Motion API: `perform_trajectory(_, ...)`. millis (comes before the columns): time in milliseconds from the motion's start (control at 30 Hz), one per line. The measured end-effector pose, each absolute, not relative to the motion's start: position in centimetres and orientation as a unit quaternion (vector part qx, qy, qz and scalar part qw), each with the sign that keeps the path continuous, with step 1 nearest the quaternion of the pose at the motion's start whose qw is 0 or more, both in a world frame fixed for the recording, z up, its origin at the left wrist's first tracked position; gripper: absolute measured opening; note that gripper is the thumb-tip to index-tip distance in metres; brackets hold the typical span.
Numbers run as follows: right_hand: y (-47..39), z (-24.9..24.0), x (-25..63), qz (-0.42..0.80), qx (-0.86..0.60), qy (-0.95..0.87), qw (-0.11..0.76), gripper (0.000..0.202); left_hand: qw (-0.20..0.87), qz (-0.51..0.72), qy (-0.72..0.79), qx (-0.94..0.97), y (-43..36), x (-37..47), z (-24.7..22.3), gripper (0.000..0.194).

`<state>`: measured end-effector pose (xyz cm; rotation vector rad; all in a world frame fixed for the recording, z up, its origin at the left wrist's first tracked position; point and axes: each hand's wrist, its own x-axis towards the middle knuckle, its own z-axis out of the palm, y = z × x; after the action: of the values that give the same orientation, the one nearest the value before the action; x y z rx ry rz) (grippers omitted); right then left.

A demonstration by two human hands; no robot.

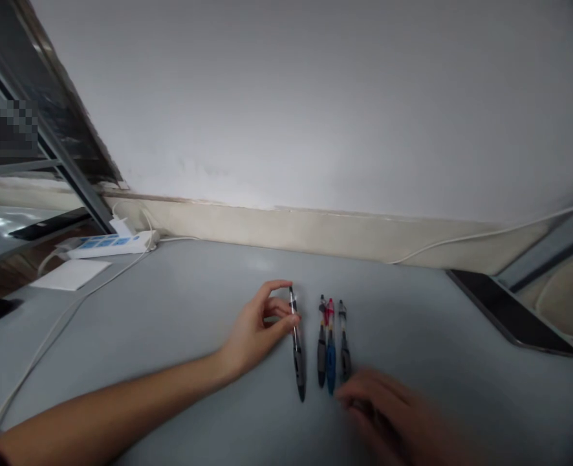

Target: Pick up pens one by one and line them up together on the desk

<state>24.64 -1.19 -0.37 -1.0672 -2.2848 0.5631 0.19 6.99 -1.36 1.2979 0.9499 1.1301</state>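
Grey and black, the clear-barrelled pen [296,353] sits in your left hand [253,329], pinched with your thumb on its barrel and your index finger at its far end. Take that pen as the clock's centre. Three other pens lie side by side toward three o'clock: a grey-gripped pen [321,362], a blue-gripped pen [331,369] and a dark-gripped pen [345,359]. Your right hand [388,401], at four o'clock, is blurred beside their near ends; its grip cannot be told. On the grey table [180,291], the power strip [112,245] lies at ten o'clock.
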Motion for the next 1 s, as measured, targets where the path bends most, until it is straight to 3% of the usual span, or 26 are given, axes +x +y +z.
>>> perform_trajectory(67, -0.5, 0.0, 24.6, 0.091, -0.343, -0.884, 0.305, 0.031, 0.512, 0.463, 0.419, 0.59, 7.4, 0.1, -1.7, 0.05)
perform_trajectory(233, 0.7, -1.1, 24.7, -0.035, -0.323, -0.921, 0.214, 0.047, 0.424, 0.429, 0.43, 0.672, 7.5, -0.3, -2.5, 0.056)
perform_trajectory(333, 0.9, -1.9, 24.7, -0.052, -0.313, -0.933, 0.171, 0.052, 0.332, 0.401, 0.38, 0.765, 6.6, -0.5, -2.2, 0.051)
perform_trajectory(533, 1.0, -2.5, 24.9, -0.067, -0.324, -0.923, 0.196, 0.031, 0.249, 0.281, 0.232, 0.897, 4.8, -0.6, -1.4, 0.05)
perform_trajectory(667, 1.2, -2.7, 24.9, -0.086, -0.317, -0.919, 0.218, 0.024, 0.189, 0.251, 0.233, 0.92, 4.7, -0.5, -1.5, 0.032)
perform_trajectory(1000, 1.3, -2.0, 25.0, -0.128, -0.223, -0.93, 0.261, 0.045, 0.159, 0.245, 0.224, 0.93, 4.3, -0.2, -1.3, 0.026)
